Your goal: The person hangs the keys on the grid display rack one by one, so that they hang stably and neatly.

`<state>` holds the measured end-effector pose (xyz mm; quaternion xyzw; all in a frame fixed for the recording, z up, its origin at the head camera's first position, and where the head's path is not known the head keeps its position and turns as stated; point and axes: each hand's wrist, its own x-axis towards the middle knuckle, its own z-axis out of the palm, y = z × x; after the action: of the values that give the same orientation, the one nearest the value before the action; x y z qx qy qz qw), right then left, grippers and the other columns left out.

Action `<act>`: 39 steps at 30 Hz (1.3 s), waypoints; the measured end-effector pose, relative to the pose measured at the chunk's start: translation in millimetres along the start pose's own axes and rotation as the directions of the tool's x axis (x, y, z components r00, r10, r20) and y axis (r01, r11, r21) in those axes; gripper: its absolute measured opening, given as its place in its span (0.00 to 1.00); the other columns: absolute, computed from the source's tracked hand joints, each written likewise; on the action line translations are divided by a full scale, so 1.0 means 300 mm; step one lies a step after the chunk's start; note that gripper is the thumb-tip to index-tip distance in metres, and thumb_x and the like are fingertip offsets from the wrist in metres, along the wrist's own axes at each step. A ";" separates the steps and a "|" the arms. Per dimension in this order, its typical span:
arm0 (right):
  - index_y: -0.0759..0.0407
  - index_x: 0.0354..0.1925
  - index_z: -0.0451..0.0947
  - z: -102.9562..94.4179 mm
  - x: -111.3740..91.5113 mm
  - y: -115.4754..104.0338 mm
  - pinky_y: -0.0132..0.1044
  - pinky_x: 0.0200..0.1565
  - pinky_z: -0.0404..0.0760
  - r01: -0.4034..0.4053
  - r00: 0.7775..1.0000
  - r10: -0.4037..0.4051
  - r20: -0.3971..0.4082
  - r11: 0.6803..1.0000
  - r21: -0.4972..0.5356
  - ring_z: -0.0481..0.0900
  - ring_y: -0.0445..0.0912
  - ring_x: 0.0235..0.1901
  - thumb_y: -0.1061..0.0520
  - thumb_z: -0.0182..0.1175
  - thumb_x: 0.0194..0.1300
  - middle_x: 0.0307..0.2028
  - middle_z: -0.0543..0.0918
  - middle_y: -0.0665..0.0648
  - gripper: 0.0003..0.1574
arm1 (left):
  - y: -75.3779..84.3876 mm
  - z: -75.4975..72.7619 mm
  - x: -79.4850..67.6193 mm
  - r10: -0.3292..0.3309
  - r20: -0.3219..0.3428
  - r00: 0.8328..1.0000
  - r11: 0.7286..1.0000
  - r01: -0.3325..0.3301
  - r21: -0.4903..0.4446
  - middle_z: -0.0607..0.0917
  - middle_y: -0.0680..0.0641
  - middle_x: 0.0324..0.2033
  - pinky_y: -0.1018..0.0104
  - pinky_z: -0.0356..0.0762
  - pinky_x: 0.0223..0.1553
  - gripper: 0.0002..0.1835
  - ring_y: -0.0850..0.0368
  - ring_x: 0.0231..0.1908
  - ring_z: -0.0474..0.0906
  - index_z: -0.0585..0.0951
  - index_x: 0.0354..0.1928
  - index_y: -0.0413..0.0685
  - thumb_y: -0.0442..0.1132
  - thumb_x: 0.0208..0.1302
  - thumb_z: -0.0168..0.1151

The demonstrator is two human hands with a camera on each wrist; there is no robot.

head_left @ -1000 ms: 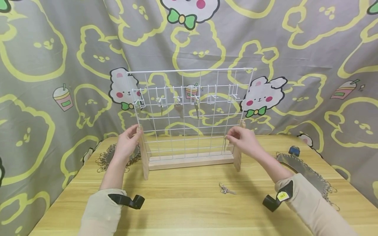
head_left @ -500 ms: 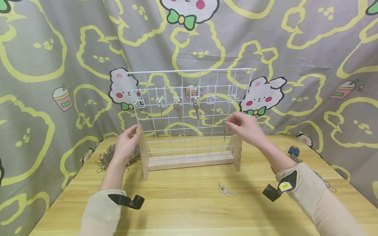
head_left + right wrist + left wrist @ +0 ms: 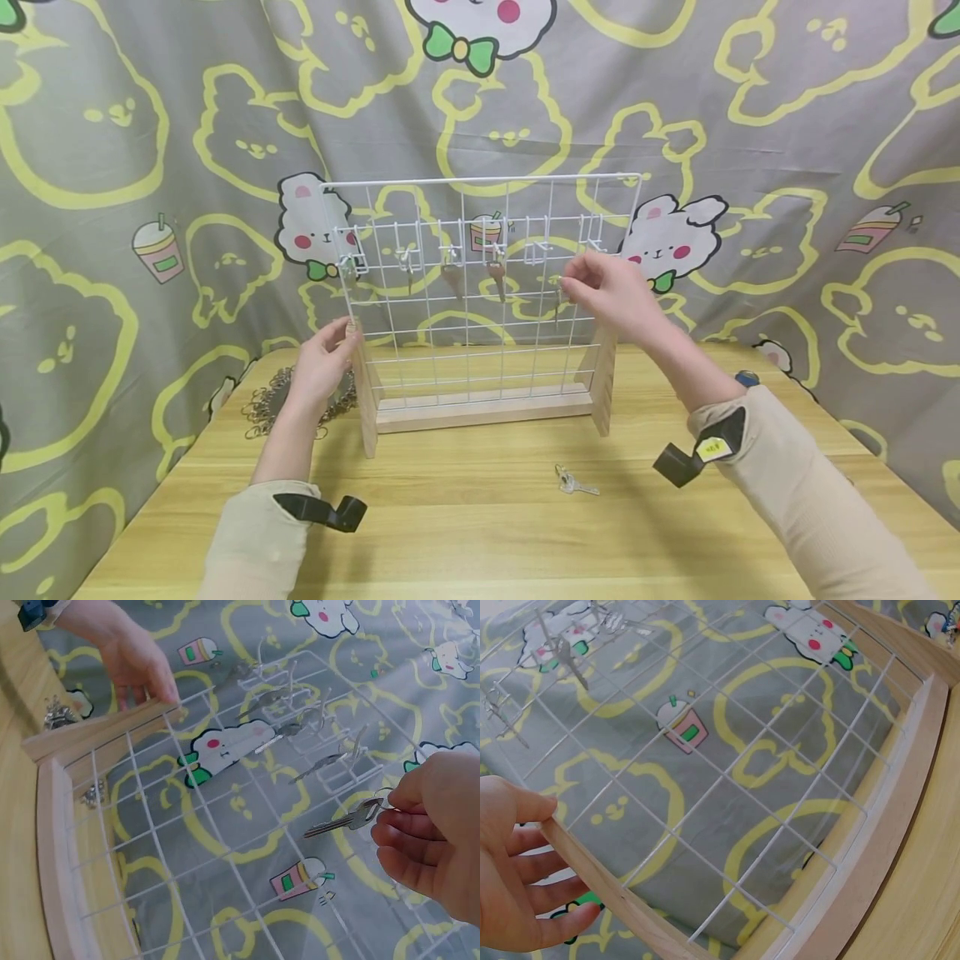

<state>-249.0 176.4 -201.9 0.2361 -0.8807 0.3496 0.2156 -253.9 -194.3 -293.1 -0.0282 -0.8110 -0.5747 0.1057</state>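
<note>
A white wire grid rack (image 3: 483, 179) stands on the table in a wooden frame. My left hand (image 3: 324, 362) holds the top of its left wooden post (image 3: 600, 889), thumb on one side and fingers on the other. My right hand (image 3: 618, 292) pinches the ring of a silver key (image 3: 364, 815) between thumb and forefinger. That key hangs in front of the grid's right half, below the hooks. Keys such as this one (image 3: 498, 279) hang from several white hooks to the left. The two rightmost hooks, including this hook (image 3: 538, 250), carry no key.
Another key on a ring (image 3: 577, 483) lies on the table (image 3: 450, 533) in front of the rack. Behind my left hand is a dark round piece edged with metal rings (image 3: 262, 408). A small blue object (image 3: 747, 378) sits at the right, partly behind my sleeve. A patterned curtain (image 3: 817, 167) hangs behind.
My right hand has risen with the key, from low by the right post to just under the hooks, moving slightly left. The left hand has stayed on its post.
</note>
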 end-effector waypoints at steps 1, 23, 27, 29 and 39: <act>0.63 0.36 0.76 -0.002 0.004 -0.004 0.30 0.28 0.73 0.004 1.000 -0.004 -0.005 1.000 -0.001 0.76 0.46 0.28 0.59 0.57 0.64 0.28 0.80 0.57 0.06 | 0.000 0.000 0.000 0.000 -0.001 1.000 1.000 0.000 0.002 0.51 0.41 0.70 0.51 0.65 0.60 0.31 0.43 0.66 0.55 0.56 0.70 0.43 0.47 0.70 0.48; 0.62 0.36 0.75 -0.006 0.070 -0.054 0.29 0.27 0.78 -0.015 0.991 0.022 -0.132 0.998 0.056 0.79 0.43 0.25 0.59 0.56 0.65 0.27 0.80 0.57 0.06 | -0.003 0.002 0.008 0.000 -0.004 1.000 1.000 0.000 -0.013 0.55 0.40 0.69 0.50 0.65 0.60 0.31 0.43 0.65 0.56 0.56 0.70 0.42 0.46 0.70 0.49; 0.64 0.37 0.75 -0.002 0.076 -0.053 0.27 0.27 0.78 -0.010 0.992 0.015 -0.125 0.999 0.043 0.78 0.42 0.25 0.60 0.55 0.65 0.27 0.80 0.57 0.07 | -0.003 0.002 0.008 0.000 -0.004 1.000 1.000 0.000 -0.013 0.57 0.39 0.68 0.51 0.65 0.59 0.31 0.43 0.65 0.57 0.56 0.70 0.42 0.46 0.70 0.49; 0.64 0.37 0.75 0.000 0.079 -0.052 0.26 0.27 0.78 -0.006 0.993 0.011 -0.122 0.999 0.042 0.78 0.43 0.25 0.60 0.55 0.66 0.28 0.80 0.57 0.07 | -0.003 0.003 0.008 0.000 -0.005 1.000 1.000 0.000 -0.012 0.58 0.38 0.68 0.51 0.66 0.59 0.30 0.43 0.64 0.58 0.56 0.70 0.42 0.45 0.70 0.49; 0.64 0.37 0.76 0.003 0.077 -0.050 0.26 0.28 0.77 0.005 0.992 -0.003 -0.124 1.000 0.010 0.79 0.45 0.27 0.59 0.55 0.66 0.28 0.80 0.57 0.07 | -0.001 0.003 0.006 -0.001 -0.003 1.000 1.000 0.001 -0.007 0.57 0.39 0.68 0.51 0.65 0.60 0.30 0.43 0.65 0.57 0.56 0.70 0.42 0.46 0.71 0.48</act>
<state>-259.2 159.9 -182.2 0.2168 -0.8633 0.3677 0.2693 -255.8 -193.7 -293.3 -0.0272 -0.8090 -0.5774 0.1067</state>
